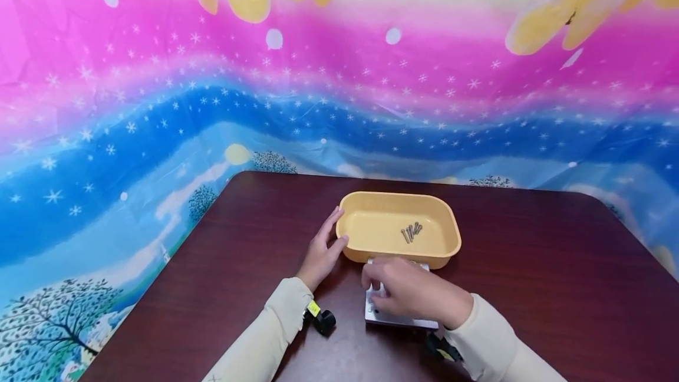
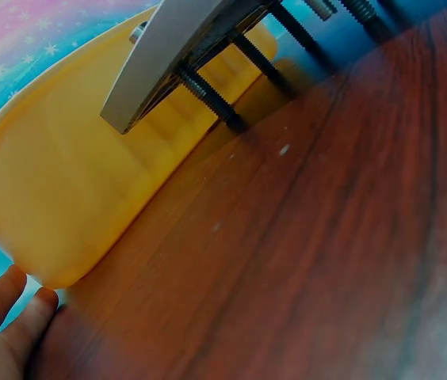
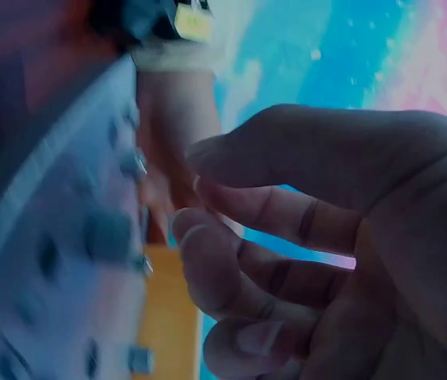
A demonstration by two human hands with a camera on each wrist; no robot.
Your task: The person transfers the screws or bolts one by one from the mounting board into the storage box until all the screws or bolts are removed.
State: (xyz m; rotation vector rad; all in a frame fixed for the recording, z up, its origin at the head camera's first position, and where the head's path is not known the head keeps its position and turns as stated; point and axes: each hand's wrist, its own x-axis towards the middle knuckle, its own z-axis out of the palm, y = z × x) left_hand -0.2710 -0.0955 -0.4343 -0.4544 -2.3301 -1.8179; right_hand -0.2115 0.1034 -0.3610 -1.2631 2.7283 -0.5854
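Observation:
A yellow plastic tray point(image 1: 366, 251) holds several small screws point(image 1: 411, 232) toward its right side. My left hand point(image 1: 320, 252) touches the tray's left end, thumb at the front corner and fingers along the side. In front of the tray a silvery metal plate point(image 1: 400, 318) stands raised off the table, partly hidden by my right hand point(image 1: 411, 290). Threaded screw shanks point(image 2: 206, 93) stick out beneath it, and screw heads point(image 3: 139, 360) and holes show on its top. My right hand hovers over the plate, fingers loosely bent, with nothing visible between thumb and fingertips.
The dark reddish wooden table point(image 1: 530, 264) has rounded far corners. Behind it hangs a patterned cloth point(image 1: 339, 105) in pink and blue, close to the table's back edge. Each wrist wears a small black camera point(image 1: 323, 322).

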